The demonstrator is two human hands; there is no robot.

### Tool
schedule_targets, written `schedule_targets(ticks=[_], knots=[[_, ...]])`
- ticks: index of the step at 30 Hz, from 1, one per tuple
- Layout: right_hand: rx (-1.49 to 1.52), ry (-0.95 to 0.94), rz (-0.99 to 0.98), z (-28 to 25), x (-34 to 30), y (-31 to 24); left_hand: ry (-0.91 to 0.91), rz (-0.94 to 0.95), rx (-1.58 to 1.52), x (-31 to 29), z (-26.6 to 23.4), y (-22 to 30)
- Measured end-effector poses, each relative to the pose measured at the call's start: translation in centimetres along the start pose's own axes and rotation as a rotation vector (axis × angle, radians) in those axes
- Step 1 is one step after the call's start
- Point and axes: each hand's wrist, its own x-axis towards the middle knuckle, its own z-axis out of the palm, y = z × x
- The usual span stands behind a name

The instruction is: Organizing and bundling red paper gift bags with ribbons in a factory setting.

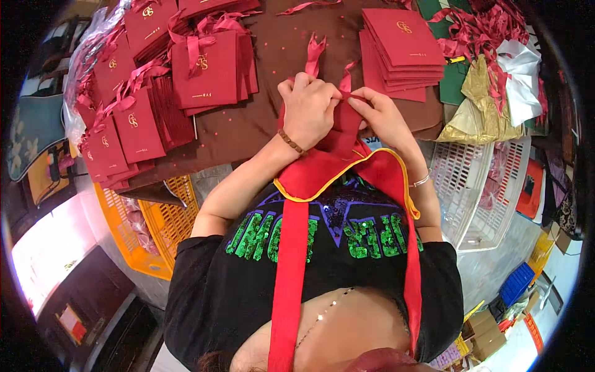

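A counter [279, 37] covered in dark brown cloth fills the top of this downward view, flecked with small red bits; around it is a cluttered room with a pale floor. A person in a black T-shirt [235, 279] with green sequined lettering and a red apron [316, 177] edged in yellow is at the counter's near edge.

Both hands are close together just over that edge, in the middle. The left hand [310, 108], with a brown beaded bracelet [291, 142] at its wrist, is curled with its fingertips pinched at the top of a dark red bag [344, 121]. The right hand [379, 115] pinches the same top edge just beside it, thumb against finger. The bag is between the hands, in front of the apron, and red ribbon ends [315, 56] stand up beyond them. Whether the fingertips grip ribbon or bag is hard to tell.

To the left, many flat red bags [139, 121] with gold print and ribbon handles lie in overlapping piles. To the right is a neat stack of red bags [403, 46]; past it are a tangle of red ribbons [474, 31], crumpled gold wrapping [480, 108] and white plastic [519, 77].

Below, an orange crate [162, 248] is at left and a white crate [455, 198] at right.
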Motion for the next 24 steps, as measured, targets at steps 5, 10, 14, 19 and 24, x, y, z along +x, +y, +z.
schedule_targets(ticks=[5,10,14,19,24], knots=[[-0.057,0.052,-0.099,0.0,0.0,0.5,0.043,0.066,0.067,0.1,0.4,0.3],[-0.069,0.076,-0.144,-0.1,-0.4,0.7,0.087,0.124,0.130,-0.1,1.0,0.7],[-0.243,0.111,-0.281,-0.3,-0.4,0.9,0.103,0.145,0.040,0.0,1.2,0.4],[-0.106,0.096,-0.181,0.0,-0.3,1.1,-0.038,-0.030,-0.157,0.4,0.4,-0.2],[0.091,0.089,-0.017,0.1,-0.2,1.1,-0.119,-0.079,-0.140,0.2,-0.2,-0.5]])
